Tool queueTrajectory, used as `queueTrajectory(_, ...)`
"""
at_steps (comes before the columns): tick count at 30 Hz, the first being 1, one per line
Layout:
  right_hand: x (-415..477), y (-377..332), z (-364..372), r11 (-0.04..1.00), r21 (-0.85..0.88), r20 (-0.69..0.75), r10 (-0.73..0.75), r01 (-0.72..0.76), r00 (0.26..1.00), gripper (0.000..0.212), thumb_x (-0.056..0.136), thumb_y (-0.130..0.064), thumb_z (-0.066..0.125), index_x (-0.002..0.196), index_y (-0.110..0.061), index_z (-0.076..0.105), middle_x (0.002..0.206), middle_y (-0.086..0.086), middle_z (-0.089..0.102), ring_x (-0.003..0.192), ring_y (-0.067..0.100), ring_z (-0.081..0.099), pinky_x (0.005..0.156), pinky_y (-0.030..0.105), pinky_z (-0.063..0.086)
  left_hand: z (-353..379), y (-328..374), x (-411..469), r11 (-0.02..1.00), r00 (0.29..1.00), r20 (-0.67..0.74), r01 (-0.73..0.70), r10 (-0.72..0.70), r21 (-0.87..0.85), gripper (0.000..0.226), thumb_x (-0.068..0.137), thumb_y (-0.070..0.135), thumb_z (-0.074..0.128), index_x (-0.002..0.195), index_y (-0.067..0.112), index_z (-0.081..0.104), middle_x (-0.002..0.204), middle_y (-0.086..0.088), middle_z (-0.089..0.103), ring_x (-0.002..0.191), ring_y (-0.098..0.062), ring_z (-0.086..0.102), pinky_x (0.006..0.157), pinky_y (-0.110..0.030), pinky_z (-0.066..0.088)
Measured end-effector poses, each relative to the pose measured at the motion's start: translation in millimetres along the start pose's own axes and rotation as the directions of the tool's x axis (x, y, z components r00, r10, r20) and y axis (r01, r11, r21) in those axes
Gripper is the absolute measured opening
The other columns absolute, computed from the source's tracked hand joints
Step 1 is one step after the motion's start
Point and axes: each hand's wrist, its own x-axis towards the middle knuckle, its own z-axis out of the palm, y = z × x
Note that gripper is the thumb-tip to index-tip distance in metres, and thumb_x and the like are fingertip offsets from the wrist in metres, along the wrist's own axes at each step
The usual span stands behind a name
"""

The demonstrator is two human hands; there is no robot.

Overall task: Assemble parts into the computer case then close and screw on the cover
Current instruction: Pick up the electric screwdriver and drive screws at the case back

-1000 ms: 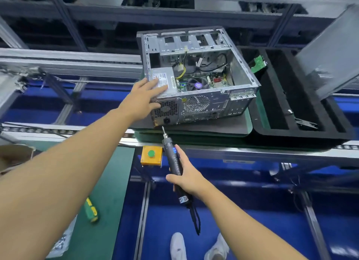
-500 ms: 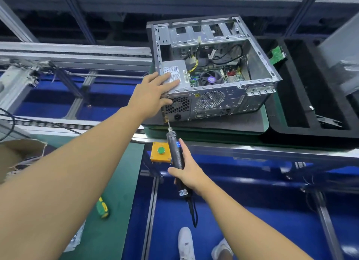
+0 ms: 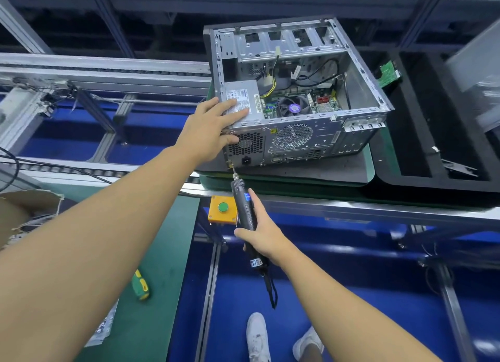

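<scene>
An open grey computer case [image 3: 359, 91] lies on its side on a dark mat, its rear panel facing me, with the motherboard, fan and cables showing inside. My left hand [image 3: 213, 126] rests on the near left corner of the case: its fingers lie straight across the power supply [image 3: 251, 99] and the thumb sits on the rear panel. My right hand [image 3: 259, 234] grips a black electric screwdriver [image 3: 244, 207]. The bit tip touches the lower left corner of the rear panel. The grey side cover [image 3: 479, 74] leans at the far right.
A black foam tray [image 3: 400, 156] to the right of the case holds a green circuit board [image 3: 389, 73]. An orange box with a green button [image 3: 223, 209] hangs under the conveyor rail. A green and yellow screwdriver [image 3: 140, 286] lies on the green bench. A cardboard box [image 3: 24, 207] sits left.
The screwdriver has risen from below the case until its bit meets the lower left corner of the rear panel. My left hand has stayed on the power supply corner.
</scene>
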Motion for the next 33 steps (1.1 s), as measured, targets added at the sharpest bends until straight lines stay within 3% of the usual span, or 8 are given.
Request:
queueTrajectory(7,-0.7,-8.1,6.9,1.0,-0.016,0.001,0.027,-0.027,1.0,0.102,0.085,-0.022,0.068,0.154,-0.059,0.001,0.115,-0.016,0.06,0.071,0.016,0.065,0.079,0.044,0.06,1.7,-0.1,0.3,1.0,1.0,0.003,0.004,-0.004,-0.002,0.062,0.095,0.04,0.061,0.15,0.042,0.033,0.161,0.009,0.026,0.147,-0.029,0.015,0.115,-0.051,0.028)
queueTrajectory(11,-1.3,-11.3,12.1,0.996,0.071,-0.001,0.054,-0.054,0.999,0.102,0.086,-0.022,0.068,0.154,-0.06,0.002,0.127,-0.001,0.062,0.073,0.017,0.068,0.072,0.035,0.062,-0.1,0.7,0.1,1.0,1.0,0.006,0.007,-0.007,-0.011,0.062,0.095,0.039,0.061,0.15,0.042,0.033,0.161,0.009,0.026,0.148,-0.029,0.014,0.115,-0.051,0.027)
queueTrajectory(13,-2.2,-13.4,13.1,0.996,0.076,-0.005,0.055,-0.055,0.998,0.102,0.087,-0.022,0.068,0.154,-0.06,0.002,0.129,0.001,0.062,0.077,0.019,0.068,0.075,0.037,0.063,-0.5,1.4,-0.4,1.0,1.0,0.009,0.007,-0.007,-0.006,0.062,0.095,0.039,0.061,0.15,0.042,0.033,0.161,0.009,0.026,0.148,-0.028,0.014,0.115,-0.052,0.027)
queueTrajectory(18,-3.5,-17.2,10.9,0.995,0.084,0.009,0.06,-0.06,0.998,0.101,0.088,-0.02,0.068,0.156,-0.056,0.002,0.123,0.004,0.065,0.075,0.018,0.068,0.071,0.034,0.061,-1.4,3.9,-0.7,1.0,1.0,0.005,0.017,-0.017,-0.015,0.062,0.095,0.037,0.061,0.15,0.041,0.033,0.161,0.008,0.026,0.148,-0.029,0.014,0.115,-0.051,0.027)
queueTrajectory(23,-3.6,-18.9,9.8,0.991,0.112,0.015,0.073,-0.074,0.997,0.101,0.088,-0.018,0.068,0.156,-0.056,0.003,0.105,0.008,0.071,0.067,0.016,0.068,0.063,0.026,0.057,-2.2,6.2,-1.5,0.999,1.0,0.005,0.022,-0.022,-0.024,0.061,0.096,0.036,0.061,0.15,0.041,0.033,0.161,0.008,0.026,0.148,-0.028,0.014,0.115,-0.049,0.027)
queueTrajectory(29,-2.8,-20.1,11.4,0.988,0.135,0.016,0.077,-0.078,0.997,0.102,0.088,-0.018,0.069,0.156,-0.055,0.002,0.11,0.006,0.069,0.068,0.015,0.068,0.064,0.026,0.057,-2.6,7.6,-2.2,0.999,0.999,0.005,0.033,-0.032,-0.021,0.061,0.096,0.036,0.06,0.151,0.04,0.033,0.161,0.009,0.025,0.148,-0.028,0.012,0.113,-0.05,0.029)
queueTrajectory(33,-2.6,-20.0,11.0,0.984,0.162,0.026,0.075,-0.078,0.997,0.102,0.088,-0.017,0.068,0.156,-0.055,0.003,0.102,0.008,0.07,0.066,0.018,0.067,0.063,0.027,0.057,-3.0,7.2,-1.7,0.999,0.999,0.008,0.034,-0.034,-0.025,0.061,0.096,0.036,0.06,0.151,0.04,0.033,0.161,0.008,0.025,0.148,-0.028,0.013,0.113,-0.05,0.029)
